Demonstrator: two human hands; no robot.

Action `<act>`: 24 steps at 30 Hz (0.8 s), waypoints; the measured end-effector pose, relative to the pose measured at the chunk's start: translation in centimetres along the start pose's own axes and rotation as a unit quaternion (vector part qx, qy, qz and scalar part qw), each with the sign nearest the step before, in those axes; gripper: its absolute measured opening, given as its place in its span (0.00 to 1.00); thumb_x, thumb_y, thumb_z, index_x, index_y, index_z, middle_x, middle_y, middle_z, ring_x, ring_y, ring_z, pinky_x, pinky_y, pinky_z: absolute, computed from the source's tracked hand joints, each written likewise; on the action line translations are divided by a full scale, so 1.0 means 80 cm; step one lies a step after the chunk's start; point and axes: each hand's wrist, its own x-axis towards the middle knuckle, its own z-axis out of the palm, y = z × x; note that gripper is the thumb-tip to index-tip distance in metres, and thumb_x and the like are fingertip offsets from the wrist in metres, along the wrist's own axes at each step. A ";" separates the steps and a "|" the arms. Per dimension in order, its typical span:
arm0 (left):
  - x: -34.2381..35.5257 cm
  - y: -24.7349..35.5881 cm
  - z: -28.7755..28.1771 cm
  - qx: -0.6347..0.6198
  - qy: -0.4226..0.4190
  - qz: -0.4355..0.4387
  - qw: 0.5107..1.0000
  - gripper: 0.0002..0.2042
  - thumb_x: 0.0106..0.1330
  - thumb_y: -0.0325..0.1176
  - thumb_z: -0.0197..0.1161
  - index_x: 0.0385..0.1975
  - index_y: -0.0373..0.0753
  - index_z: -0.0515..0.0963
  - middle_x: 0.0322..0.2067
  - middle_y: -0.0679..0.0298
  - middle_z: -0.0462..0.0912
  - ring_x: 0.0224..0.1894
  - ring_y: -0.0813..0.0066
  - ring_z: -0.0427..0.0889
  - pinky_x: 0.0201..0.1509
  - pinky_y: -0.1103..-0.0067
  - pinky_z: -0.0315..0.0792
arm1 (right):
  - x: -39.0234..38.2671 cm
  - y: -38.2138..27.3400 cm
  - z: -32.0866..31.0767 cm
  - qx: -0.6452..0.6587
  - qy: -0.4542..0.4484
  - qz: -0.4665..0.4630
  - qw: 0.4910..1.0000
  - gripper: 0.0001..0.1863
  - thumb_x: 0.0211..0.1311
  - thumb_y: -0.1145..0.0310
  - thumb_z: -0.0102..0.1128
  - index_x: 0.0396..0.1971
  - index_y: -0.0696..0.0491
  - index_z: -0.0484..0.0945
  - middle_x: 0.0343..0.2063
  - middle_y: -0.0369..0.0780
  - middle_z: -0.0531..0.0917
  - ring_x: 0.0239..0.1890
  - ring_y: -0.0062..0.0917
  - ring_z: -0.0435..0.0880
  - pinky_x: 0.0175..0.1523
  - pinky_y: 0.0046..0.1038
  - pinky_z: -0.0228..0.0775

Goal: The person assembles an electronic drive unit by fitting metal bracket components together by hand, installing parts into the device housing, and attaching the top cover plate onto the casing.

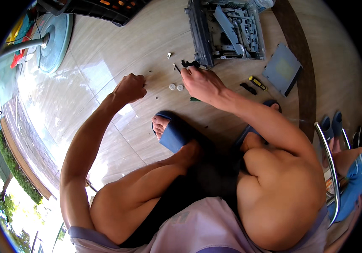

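Across the tiled floor (122, 44) in the head view, the right hand (201, 84) is apparently pinching a thin dark rod (176, 67) beside a black part (186, 63), near the opened device casing (200, 33). The left hand (131, 88) is hiding its fingertips, so I cannot tell its grip. A careless sideways sweep could be scattering the white discs (172, 87).

The only view, from a wide fisheye worn on the head, looks steeply down and forward over the nearby shirt (214, 221) and bent legs (147, 185) to the left hand (131, 88) and right hand (204, 85), farther off over the tiled floor (122, 50), inside a round dark rim.
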 end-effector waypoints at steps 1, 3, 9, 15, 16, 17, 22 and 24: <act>0.001 -0.006 -0.001 0.001 -0.001 0.001 1.000 0.10 0.54 0.32 0.58 0.33 0.34 0.79 0.29 0.47 0.84 0.33 0.48 0.83 0.42 0.63 0.79 | 0.008 -0.004 0.001 0.001 0.001 0.001 1.000 0.08 0.57 0.73 0.58 0.34 0.59 0.72 0.26 0.45 0.78 0.30 0.38 0.85 0.31 0.36 0.79; 0.006 -0.003 -0.013 0.035 -0.020 0.030 0.999 0.10 0.53 0.33 0.59 0.31 0.35 0.80 0.29 0.49 0.84 0.33 0.49 0.84 0.43 0.64 0.79 | 0.019 -0.003 0.003 -0.008 -0.034 0.009 0.999 0.12 0.57 0.76 0.55 0.41 0.64 0.74 0.35 0.52 0.81 0.34 0.40 0.86 0.37 0.36 0.82; 0.032 0.002 -0.084 -0.041 -0.041 -0.002 0.998 0.11 0.54 0.35 0.65 0.31 0.33 0.82 0.27 0.50 0.85 0.33 0.58 0.86 0.41 0.69 0.80 | 0.017 0.002 0.021 -0.033 -0.016 0.010 0.999 0.11 0.56 0.76 0.56 0.39 0.62 0.76 0.36 0.52 0.81 0.35 0.39 0.87 0.37 0.36 0.82; 0.058 0.051 -0.179 -0.263 -0.013 0.035 0.964 0.08 0.59 0.27 0.63 0.33 0.27 0.80 0.28 0.54 0.85 0.31 0.69 0.87 0.40 0.75 0.84 | 0.017 0.000 0.005 -0.002 -0.037 0.047 0.998 0.12 0.57 0.74 0.57 0.40 0.64 0.76 0.37 0.53 0.80 0.36 0.40 0.86 0.38 0.36 0.81; 0.062 0.065 -0.192 -0.272 0.019 0.050 0.961 0.09 0.59 0.28 0.64 0.34 0.27 0.81 0.29 0.54 0.85 0.32 0.69 0.87 0.40 0.75 0.84 | 0.018 0.001 0.000 0.020 -0.038 0.057 0.997 0.12 0.57 0.73 0.57 0.40 0.64 0.76 0.38 0.53 0.80 0.36 0.41 0.86 0.39 0.37 0.81; 0.066 0.081 -0.203 -0.279 0.050 0.068 0.957 0.09 0.59 0.28 0.64 0.34 0.27 0.81 0.29 0.54 0.85 0.32 0.69 0.87 0.41 0.75 0.84 | 0.019 0.001 -0.003 0.017 -0.031 0.063 0.997 0.12 0.57 0.73 0.57 0.40 0.64 0.76 0.38 0.53 0.80 0.36 0.41 0.86 0.39 0.37 0.81; 0.084 0.166 -0.247 -0.471 0.093 0.143 0.865 0.15 0.60 0.27 0.64 0.43 0.22 0.77 0.29 0.52 0.84 0.31 0.69 0.86 0.38 0.77 0.84 | 0.018 0.006 0.029 0.000 0.002 0.015 1.000 0.13 0.55 0.72 0.60 0.38 0.63 0.75 0.37 0.53 0.79 0.36 0.41 0.85 0.36 0.40 0.81; 0.099 0.187 -0.250 -0.469 0.111 0.161 0.861 0.13 0.59 0.25 0.63 0.40 0.23 0.79 0.27 0.53 0.84 0.29 0.71 0.86 0.34 0.79 0.83 | 0.023 0.002 0.043 -0.012 0.015 0.010 1.000 0.12 0.54 0.73 0.60 0.37 0.62 0.76 0.37 0.53 0.80 0.37 0.39 0.86 0.34 0.42 0.81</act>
